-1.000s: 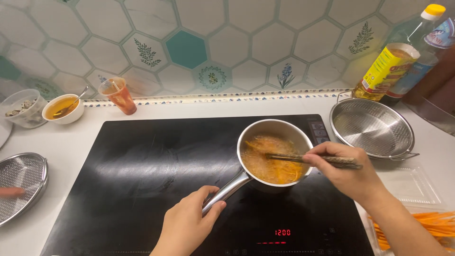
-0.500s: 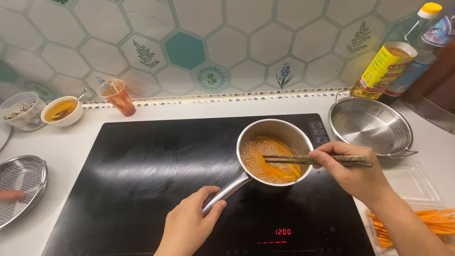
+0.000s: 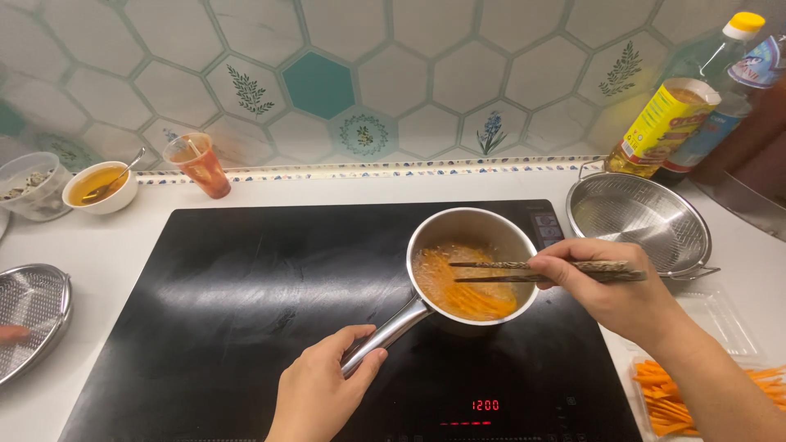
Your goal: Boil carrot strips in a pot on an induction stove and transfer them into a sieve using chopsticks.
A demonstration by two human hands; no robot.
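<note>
Nearest the camera, the left hand [image 3: 315, 393] has its fingers wrapped round the steel handle of a small saucepan [image 3: 471, 237], which stands on the black induction hob [image 3: 246, 311], right of the hob's middle. A red lit display [image 3: 485, 405] glows at the hob's front edge, just in front of the saucepan. The right hand [image 3: 610, 290] comes in from the saucepan's right, its fingers pinched closed on a pair of dark chopsticks [image 3: 524, 271] held almost level, with their tips over the orange strips [image 3: 467, 290] that lie in bubbling liquid inside the saucepan. To the right of the saucepan and near the front, off the hob, a clear tray holds raw carrot sticks [image 3: 679, 393] on the white tabletop [image 3: 115, 245]. Far to the left of the saucepan, at the tabletop's edge, sits a metal mesh strainer [image 3: 29, 315]. Behind and to the right of the saucepan, just beside the hob, rests an empty steel colander [image 3: 639, 217]. Further back to the right of that stand a yellow-labelled oil bottle [image 3: 667, 123] and a second bottle with a blue label [image 3: 720, 106], touching or nearly so. Behind and well to the left of the saucepan, near the tiled wall [image 3: 409, 74], are an orange plastic cup [image 3: 199, 166], a white bowl of amber liquid with a spoon in it [image 3: 100, 187], and a clear container [image 3: 29, 184] at the far left.
</note>
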